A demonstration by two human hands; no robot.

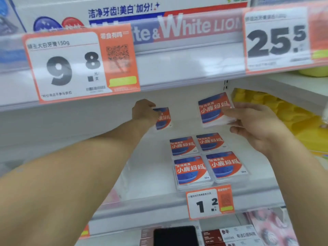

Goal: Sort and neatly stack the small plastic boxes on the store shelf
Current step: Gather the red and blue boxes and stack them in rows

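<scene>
Small flat plastic boxes with orange and blue labels lie on the white shelf. Several sit in neat rows near the front: two at the back and two low stacks in front. My left hand reaches deep into the shelf and grips one box at its left edge. My right hand holds a small stack of boxes tilted up above the rows, thumb on the top label.
The upper shelf edge carries large price tags close above my hands. A small price tag hangs on the front rail. Yellow packages fill the shelf's right side. Dark boxes sit on the shelf below.
</scene>
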